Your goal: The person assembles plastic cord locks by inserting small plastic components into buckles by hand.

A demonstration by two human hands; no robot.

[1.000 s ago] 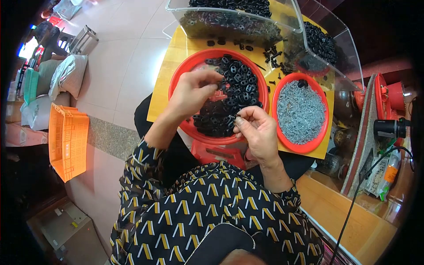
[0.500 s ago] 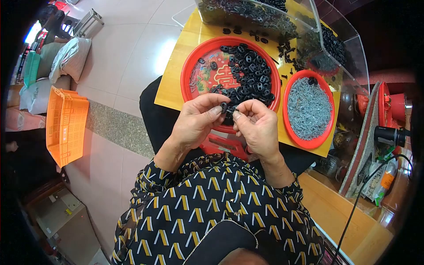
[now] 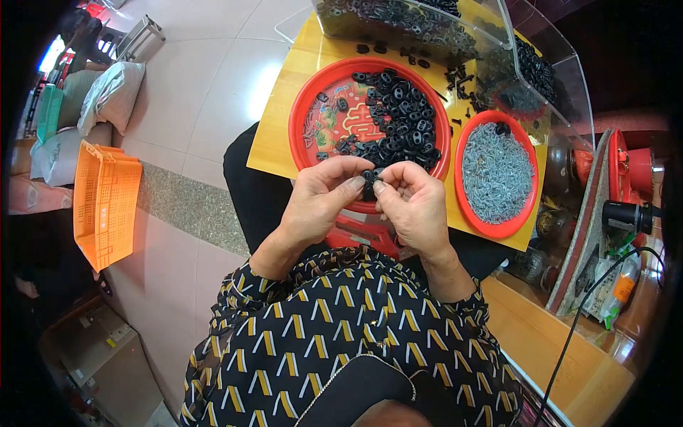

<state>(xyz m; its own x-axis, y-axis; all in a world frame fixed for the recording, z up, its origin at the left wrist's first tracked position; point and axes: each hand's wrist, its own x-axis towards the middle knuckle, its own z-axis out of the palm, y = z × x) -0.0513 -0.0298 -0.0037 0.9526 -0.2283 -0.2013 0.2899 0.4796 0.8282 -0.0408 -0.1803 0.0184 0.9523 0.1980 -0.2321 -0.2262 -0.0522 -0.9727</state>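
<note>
Over the near rim of a round red tray (image 3: 297, 132), my two hands meet fingertip to fingertip. My left hand (image 3: 316, 205) pinches a small black two-hole cord lock (image 3: 368, 183) between thumb and forefinger. From the other side, my right hand (image 3: 418, 210) is closed with its thumb and forefinger on the upper right of the same piece; any smaller part in its pinch is hidden. Many black cord lock pieces (image 3: 409, 124) fill the tray's right side and near part. At the right, small silvery springs (image 3: 498, 171) fill an oval red tray (image 3: 466, 206).
Behind the round tray stand clear plastic bins (image 3: 398, 32) of black parts on the yellow table (image 3: 274, 149). Loose black plungers (image 3: 461, 82) lie between tray and bins. An orange crate (image 3: 110, 203) stands on the floor at left; a cable (image 3: 569, 334) hangs at right.
The cord lock in my left fingers has come up against my right fingertips, closing the small gap where a spring-like bit showed. Both hands stay over the tray's near rim.
</note>
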